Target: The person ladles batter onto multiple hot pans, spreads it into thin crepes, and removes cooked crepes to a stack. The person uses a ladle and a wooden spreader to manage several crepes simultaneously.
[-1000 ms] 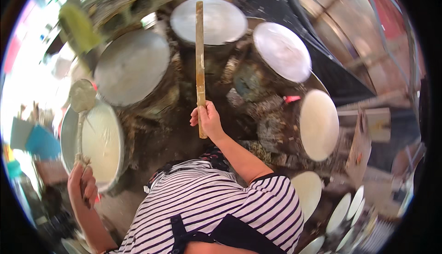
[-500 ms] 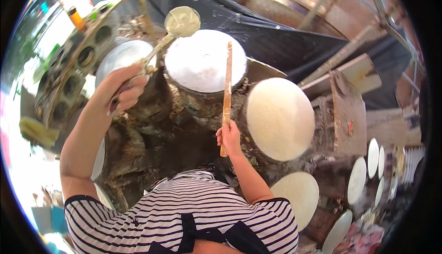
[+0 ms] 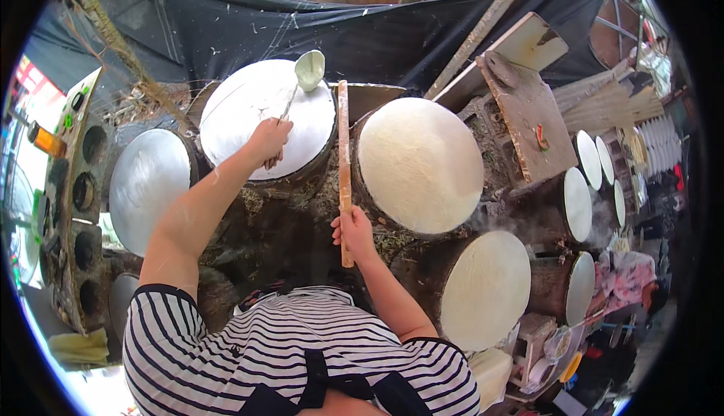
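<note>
My left hand (image 3: 268,143) is closed round the handle of a ladle (image 3: 310,70). The ladle's pale, coated bowl hangs tilted over the far right part of a large round white griddle (image 3: 249,114); I cannot tell how much batter is in it. A long flat wooden stick (image 3: 345,144) stands up from my right hand (image 3: 354,235), whose fingers wrap round its lower end. This stick crosses the gap between the white griddle and a second griddle to its right, covered by a thin cream-coloured sheet of batter (image 3: 418,163).
Another cream-covered griddle (image 3: 486,291) lies nearer on the right, and a bare silvery griddle (image 3: 151,190) on the left. A tilted wooden board (image 3: 524,125) stands at the back right. Black sheeting (image 3: 362,42) hangs behind; steam drifts near several more griddles at far right.
My left hand has brought the ladle down and over the white griddle, and its bowl has tilted. The view has turned, shifting the griddles leftward. My right hand still grips the wooden stick.
</note>
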The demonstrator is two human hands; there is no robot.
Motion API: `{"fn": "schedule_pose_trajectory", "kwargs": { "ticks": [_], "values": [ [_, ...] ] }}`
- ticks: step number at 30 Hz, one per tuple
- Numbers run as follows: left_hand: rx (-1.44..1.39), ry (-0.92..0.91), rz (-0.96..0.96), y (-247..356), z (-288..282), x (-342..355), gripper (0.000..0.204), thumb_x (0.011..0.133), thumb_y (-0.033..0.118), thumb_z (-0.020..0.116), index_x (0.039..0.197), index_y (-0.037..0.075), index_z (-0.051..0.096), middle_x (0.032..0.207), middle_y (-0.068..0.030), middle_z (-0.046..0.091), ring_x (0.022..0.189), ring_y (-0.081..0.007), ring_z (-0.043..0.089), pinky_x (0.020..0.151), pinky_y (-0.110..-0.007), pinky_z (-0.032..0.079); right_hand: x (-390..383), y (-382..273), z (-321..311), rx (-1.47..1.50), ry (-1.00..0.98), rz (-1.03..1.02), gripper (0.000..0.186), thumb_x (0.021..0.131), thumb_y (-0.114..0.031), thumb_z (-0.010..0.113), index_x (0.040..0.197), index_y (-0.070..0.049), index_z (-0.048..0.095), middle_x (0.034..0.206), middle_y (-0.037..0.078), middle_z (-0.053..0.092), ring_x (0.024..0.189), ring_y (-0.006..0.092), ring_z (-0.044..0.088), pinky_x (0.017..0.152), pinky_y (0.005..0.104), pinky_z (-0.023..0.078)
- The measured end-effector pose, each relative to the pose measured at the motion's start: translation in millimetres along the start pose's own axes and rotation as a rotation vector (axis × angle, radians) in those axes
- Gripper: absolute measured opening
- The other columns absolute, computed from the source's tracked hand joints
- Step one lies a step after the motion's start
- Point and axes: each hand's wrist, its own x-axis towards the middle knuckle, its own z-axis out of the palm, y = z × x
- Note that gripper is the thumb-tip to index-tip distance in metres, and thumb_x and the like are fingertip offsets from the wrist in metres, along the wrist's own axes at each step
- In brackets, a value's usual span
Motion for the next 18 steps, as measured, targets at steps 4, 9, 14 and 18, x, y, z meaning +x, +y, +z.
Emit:
{"fn": "schedule_pose_trajectory", "kwargs": {
  "ticks": [4, 9, 14, 18],
  "values": [
    [0.305, 0.181, 0.205, -36, 17, 1, 0.026, 0.087, 0.022, 0.049, 0.093, -0.003, 0.052, 0.059, -0.0163, 0.054, 0.048, -0.0290, 0.057, 0.045, -0.040, 0.046, 6, -4, 21, -0.040, 0.033, -0.061, 0.013, 0.095, -0.015, 0.040, 0.097, -0.004, 0.048, 0.067, 0.003, 0.053, 0.045, 0.0092, 0.049, 0.039, 0.0237, 0.041],
    [0.689, 0.427, 0.501, -74, 17, 13, 0.033, 0.086, 0.018, 0.053, 0.114, 0.002, 0.048, 0.081, -0.0199, 0.058, 0.072, -0.0371, 0.060, 0.064, -0.045, 0.048, 19, -11, 39, -0.080, 0.061, -0.091, 0.015, 0.094, -0.012, 0.038, 0.101, -0.004, 0.049, 0.067, 0.004, 0.051, 0.045, 0.0101, 0.048, 0.040, 0.0254, 0.041],
    [0.819, 0.485, 0.444, -77, 10, 11, 0.033, 0.087, 0.017, 0.051, 0.117, 0.004, 0.047, 0.092, -0.0180, 0.056, 0.075, -0.0367, 0.060, 0.065, -0.045, 0.049, 34, -12, 53, -0.295, 0.105, -0.052, 0.026, 0.091, -0.009, 0.039, 0.116, -0.005, 0.047, 0.070, 0.006, 0.053, 0.048, 0.0138, 0.051, 0.044, 0.0290, 0.045],
    [0.827, 0.527, 0.372, -94, 3, 21, 0.039, 0.086, 0.017, 0.052, 0.122, 0.006, 0.045, 0.095, -0.0163, 0.055, 0.077, -0.0357, 0.060, 0.066, -0.044, 0.049, 62, 1, 64, -0.450, 0.096, -0.095, 0.037, 0.089, -0.008, 0.040, 0.126, -0.008, 0.045, 0.072, 0.009, 0.056, 0.050, 0.0168, 0.054, 0.046, 0.0316, 0.046]
  ]
}}
